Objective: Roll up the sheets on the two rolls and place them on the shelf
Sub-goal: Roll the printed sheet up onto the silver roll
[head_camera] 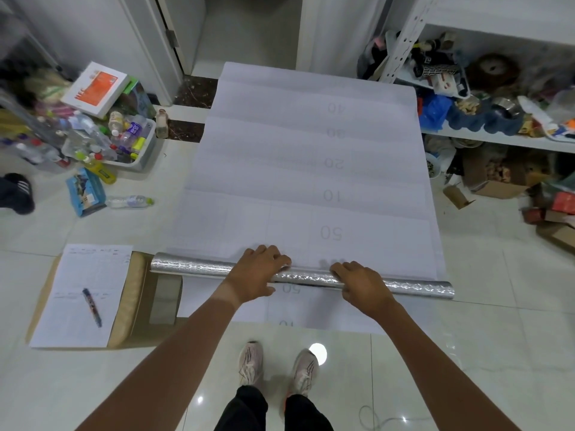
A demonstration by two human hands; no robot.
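One silver roll [205, 269] – one white sheet [311, 169] – two hands – one pen [92, 307].
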